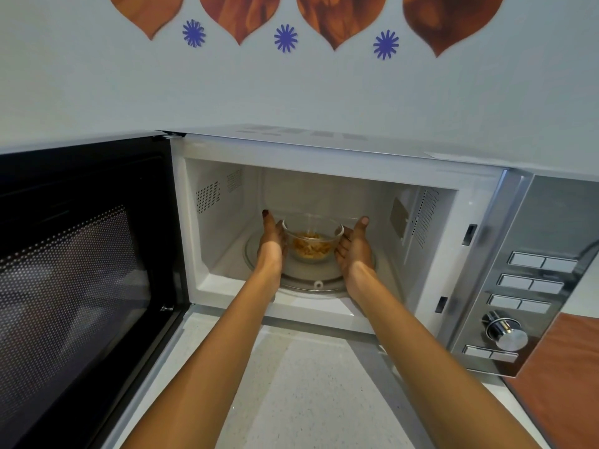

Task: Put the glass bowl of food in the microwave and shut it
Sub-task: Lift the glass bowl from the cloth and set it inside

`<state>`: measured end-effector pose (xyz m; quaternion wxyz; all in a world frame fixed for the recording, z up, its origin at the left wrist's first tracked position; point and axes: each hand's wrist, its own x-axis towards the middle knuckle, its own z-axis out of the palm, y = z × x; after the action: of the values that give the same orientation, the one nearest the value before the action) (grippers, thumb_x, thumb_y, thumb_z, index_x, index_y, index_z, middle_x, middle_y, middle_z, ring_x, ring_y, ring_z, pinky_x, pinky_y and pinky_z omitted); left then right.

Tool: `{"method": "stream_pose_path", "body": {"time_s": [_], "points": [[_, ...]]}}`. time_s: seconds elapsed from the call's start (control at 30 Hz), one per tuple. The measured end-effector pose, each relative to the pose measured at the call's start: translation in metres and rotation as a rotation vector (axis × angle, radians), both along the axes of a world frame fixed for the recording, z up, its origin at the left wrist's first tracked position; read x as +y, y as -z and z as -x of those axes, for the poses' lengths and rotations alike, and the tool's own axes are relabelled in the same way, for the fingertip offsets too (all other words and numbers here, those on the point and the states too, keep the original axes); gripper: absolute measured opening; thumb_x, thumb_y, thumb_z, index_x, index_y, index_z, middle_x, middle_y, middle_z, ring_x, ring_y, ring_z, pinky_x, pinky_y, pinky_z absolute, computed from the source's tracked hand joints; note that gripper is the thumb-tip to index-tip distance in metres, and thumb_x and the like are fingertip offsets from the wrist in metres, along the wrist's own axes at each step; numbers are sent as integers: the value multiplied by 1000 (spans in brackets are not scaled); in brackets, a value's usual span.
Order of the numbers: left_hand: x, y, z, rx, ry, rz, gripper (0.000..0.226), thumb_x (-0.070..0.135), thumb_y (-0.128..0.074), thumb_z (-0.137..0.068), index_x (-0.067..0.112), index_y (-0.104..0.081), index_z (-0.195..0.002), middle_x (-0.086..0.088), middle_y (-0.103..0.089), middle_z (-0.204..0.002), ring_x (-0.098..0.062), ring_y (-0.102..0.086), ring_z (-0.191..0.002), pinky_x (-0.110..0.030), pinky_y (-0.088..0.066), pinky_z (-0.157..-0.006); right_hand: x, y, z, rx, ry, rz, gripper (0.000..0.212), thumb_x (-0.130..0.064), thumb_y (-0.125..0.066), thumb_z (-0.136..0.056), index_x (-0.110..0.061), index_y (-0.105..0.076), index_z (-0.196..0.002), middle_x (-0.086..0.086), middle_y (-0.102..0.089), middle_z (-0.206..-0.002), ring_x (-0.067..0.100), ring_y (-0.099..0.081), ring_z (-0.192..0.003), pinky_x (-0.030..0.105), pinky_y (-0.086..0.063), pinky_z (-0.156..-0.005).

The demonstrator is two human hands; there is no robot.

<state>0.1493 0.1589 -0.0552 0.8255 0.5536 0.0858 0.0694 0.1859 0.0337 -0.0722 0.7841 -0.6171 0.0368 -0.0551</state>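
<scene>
A clear glass bowl with yellow-orange food in it sits on the glass turntable inside the white microwave. Both my arms reach into the cavity. My left hand cups the bowl's left side and my right hand cups its right side, thumbs raised. I cannot tell whether the bowl rests fully on the turntable or is slightly lifted. The microwave door, black with a dotted window, stands swung wide open to the left.
The control panel, with silver buttons and a round knob, is on the microwave's right. A speckled white counter lies below my arms. An orange-brown surface is at the right. The wall behind carries decorations.
</scene>
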Motion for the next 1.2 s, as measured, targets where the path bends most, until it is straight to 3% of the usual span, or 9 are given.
{"method": "stream_pose_path", "body": {"time_s": [0.3, 0.43, 0.53, 0.63, 0.77, 0.9, 1.0, 1.07, 1.2], "points": [[0, -2, 9, 53, -76, -97, 70, 62, -15, -95, 22, -29, -150, -1, -27, -160, -25, -24, -148, -41, -14, -123, 5, -13, 24, 106, 113, 129, 74, -69, -17, -93, -24, -34, -149, 6, -38, -155, 31, -35, -143, 44, -26, -117], [-5, -13, 24, -6, -140, -151, 59, 56, -17, -98, 29, -37, -146, 1, -32, -158, -24, -30, -145, -41, -19, -120, 11, -18, 59, -89, 248, 184, 59, -60, -24, -97, -25, -51, -135, 1, -58, -131, 23, -53, -120, 37, -37, -105], [-11, -19, 42, -85, -286, -326, 51, 47, -22, -101, 24, -50, -138, 0, -62, -125, -14, -53, -110, -34, -35, -99, 14, -21, 81, -364, 363, 222, 43, -40, -33, -103, -22, -61, -75, 3, -60, -68, 6, -51, -60, 11, -42, -60], [-18, -23, 67, -217, -432, -425, 46, 39, -29, -102, 20, -64, -123, 17, -57, -79, -3, -48, -76, -24, -38, -81, 15, -25, 104, -598, 383, 219, 38, -26, -33, -105, -21, -69, -93, 2, -72, -84, 7, -67, -78, 12, -52, -70], [-24, -32, 107, -366, -480, -461, 42, 34, -32, -101, 28, -74, -104, 17, -72, -91, 2, -56, -74, -9, -41, -74, 17, -36, 133, -809, 381, 183, 39, -24, -32, -103, -18, -68, -91, -8, -71, -85, 8, -70, -84, 23, -56, -77], [-26, -39, 155, -462, -484, -512, 43, 28, -35, -100, 23, -77, -92, 21, -66, -69, 5, -58, -56, 5, -38, -62, 17, -49, 167, -954, 387, 172, 42, -23, -30, -102, -11, -68, -88, -1, -72, -83, 11, -69, -81, 27, -56, -74], [-27, -43, 194, -533, -524, -571, 39, 28, -39, -100, 26, -76, -87, 23, -62, -62, -1, -49, -44, -3, -40, -53, 19, -58, 197, -1037, 385, 177, 41, -19, -30, -101, -8, -66, -87, -2, -69, -83, 10, -67, -81, 28, -54, -73], [-27, -47, 220, -594, -554, -612, 37, 25, -41, -101, 20, -76, -90, 22, -65, -71, 8, -56, -54, -2, -40, -55, 22, -63, 217, -1086, 386, 171, 40, -18, -29, -101, -8, -66, -87, -4, -67, -82, 8, -66, -80, 25, -52, -72], [-26, -51, 275, -722, -650, -894, 33, 18, -40, -99, 12, -73, -94, 11, -69, -94, -1, -58, -114, -5, -40, -99, 25, -70, 251, -1164, 378, 176, 39, -15, -31, -101, -7, -67, -86, 1, -69, -82, 11, -65, -78, 24, -49, -69]]}}
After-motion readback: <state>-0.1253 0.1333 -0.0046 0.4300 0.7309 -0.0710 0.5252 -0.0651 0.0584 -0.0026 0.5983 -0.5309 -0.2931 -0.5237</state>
